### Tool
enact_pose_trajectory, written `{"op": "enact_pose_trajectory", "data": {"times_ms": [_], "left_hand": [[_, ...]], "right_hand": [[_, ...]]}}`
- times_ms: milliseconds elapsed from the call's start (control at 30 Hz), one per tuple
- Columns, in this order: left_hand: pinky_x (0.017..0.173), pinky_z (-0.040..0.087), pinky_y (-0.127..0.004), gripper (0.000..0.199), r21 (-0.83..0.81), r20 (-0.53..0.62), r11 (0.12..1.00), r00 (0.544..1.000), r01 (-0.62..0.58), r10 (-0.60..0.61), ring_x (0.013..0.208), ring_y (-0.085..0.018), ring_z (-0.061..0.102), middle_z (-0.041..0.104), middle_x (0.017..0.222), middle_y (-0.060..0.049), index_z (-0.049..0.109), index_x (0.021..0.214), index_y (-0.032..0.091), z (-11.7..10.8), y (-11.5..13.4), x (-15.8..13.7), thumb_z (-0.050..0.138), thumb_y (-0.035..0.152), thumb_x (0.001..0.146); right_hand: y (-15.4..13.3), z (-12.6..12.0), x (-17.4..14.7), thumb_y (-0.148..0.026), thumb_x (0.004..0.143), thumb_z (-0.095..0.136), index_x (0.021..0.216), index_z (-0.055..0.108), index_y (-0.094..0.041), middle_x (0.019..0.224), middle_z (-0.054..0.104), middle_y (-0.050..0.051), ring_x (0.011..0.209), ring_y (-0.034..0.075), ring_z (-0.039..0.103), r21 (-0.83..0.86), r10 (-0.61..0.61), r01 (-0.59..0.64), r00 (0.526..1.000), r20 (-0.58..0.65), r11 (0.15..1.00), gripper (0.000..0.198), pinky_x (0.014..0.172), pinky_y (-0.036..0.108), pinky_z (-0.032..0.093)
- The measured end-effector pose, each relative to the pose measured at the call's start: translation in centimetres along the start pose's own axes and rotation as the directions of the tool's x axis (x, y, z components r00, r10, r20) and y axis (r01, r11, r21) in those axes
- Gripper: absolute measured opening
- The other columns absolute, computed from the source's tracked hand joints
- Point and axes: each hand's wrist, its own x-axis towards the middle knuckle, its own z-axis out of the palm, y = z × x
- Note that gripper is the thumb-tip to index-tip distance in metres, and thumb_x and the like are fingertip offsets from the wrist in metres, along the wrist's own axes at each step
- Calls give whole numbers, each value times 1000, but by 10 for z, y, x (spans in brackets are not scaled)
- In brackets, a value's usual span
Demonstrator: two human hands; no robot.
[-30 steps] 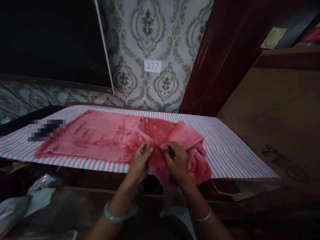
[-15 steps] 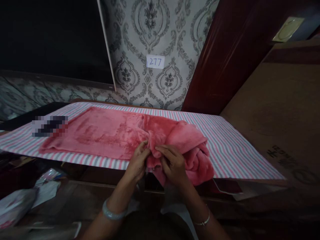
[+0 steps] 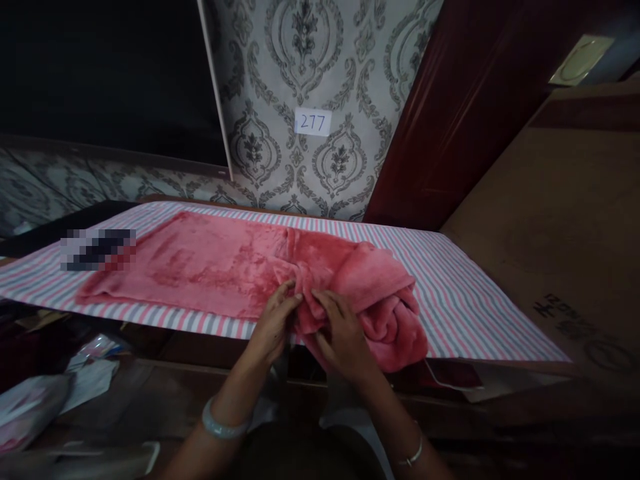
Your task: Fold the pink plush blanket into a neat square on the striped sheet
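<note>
A pink plush blanket (image 3: pixel 200 267) lies on a striped cloth (image 3: pixel 460 300). Its left part is spread flat, while the right part is bunched into thick folds. At the near edge of the bunched part, my left hand (image 3: pixel 275 320) pinches the fabric between thumb and fingers. My right hand (image 3: pixel 345 337) grips the gathered fabric just to the right of it, its thumb lower and its fingers on top. Part of the blanket hangs over the table's front edge below my hands. The fabric between the two hands is crumpled, and some fingertips are hidden in it.
A blurred dark object (image 3: pixel 100 250) lies on the cloth at the left. Behind the table are a dark screen (image 3: pixel 110 80) and patterned wallpaper with a numbered card (image 3: pixel 313 122). A large cardboard box (image 3: pixel 560 233) stands at the right. Plastic bags (image 3: pixel 35 407) lie low at the left.
My right hand has shifted slightly, its fingers now a little more spread over the fabric. The gathered fold between my hands has changed shape. The flat left part stays put.
</note>
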Motion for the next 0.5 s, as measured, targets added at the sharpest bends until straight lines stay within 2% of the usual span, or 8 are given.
{"op": "enact_pose_trajectory", "data": {"times_ms": [133,233,300,367,400,433,467,500], "left_hand": [[66,47,-22,53,137,25,990,999,-26,23,70,-12,62,67,79,2,65,118,19,1,2,-6,79,39,71],[63,49,-25,53,338,161,935,985,-109,56,66,-15,63,67,72,1,65,121,18,-3,12,-2,71,48,78],[64,52,-29,49,485,216,846,968,-222,131,67,-18,65,68,72,-2,66,117,16,-12,23,11,62,51,84],[73,55,-34,44,653,208,668,932,-358,296,77,-21,69,73,83,-7,68,111,16,-26,34,32,52,50,88],[82,55,-37,42,742,206,539,901,-399,383,87,-23,70,74,94,-10,69,110,16,-35,39,44,49,47,89],[92,53,-40,41,826,216,393,871,-404,441,100,-25,69,74,107,-12,68,113,16,-45,43,56,47,43,90],[100,49,-43,42,894,231,248,858,-374,459,112,-27,65,71,120,-14,67,118,15,-54,46,66,47,39,89],[106,45,-46,45,941,241,111,863,-319,443,122,-29,60,66,130,-17,64,124,13,-64,48,75,48,36,89]], "right_hand": [[2,2,3,-1,70,46,129,59,-25,121,63,9,115,24,59,93,87,-80,993,-74,992,65,99,43,51],[5,-1,16,-5,71,48,111,66,-22,105,68,7,99,23,64,144,139,-132,989,-40,981,47,86,38,54],[14,-9,34,-12,76,50,96,68,-21,91,70,5,86,22,65,172,175,-174,985,6,970,29,78,35,54],[33,-27,61,-23,81,54,81,67,-21,76,68,3,73,21,63,201,232,-225,973,-13,953,13,69,34,53],[46,-43,76,-29,83,54,76,65,-21,72,67,3,69,20,62,216,267,-251,962,-50,944,16,65,34,53],[61,-63,90,-34,84,57,77,66,-22,73,68,4,67,20,62,221,312,-280,941,-127,934,17,63,34,53],[76,-88,103,-38,86,55,82,67,-23,76,69,4,65,20,63,206,361,-314,895,-262,927,20,60,35,54],[91,-116,113,-39,91,47,89,68,-24,79,70,6,65,20,63,187,378,-330,852,-362,925,26,59,36,54]]}}
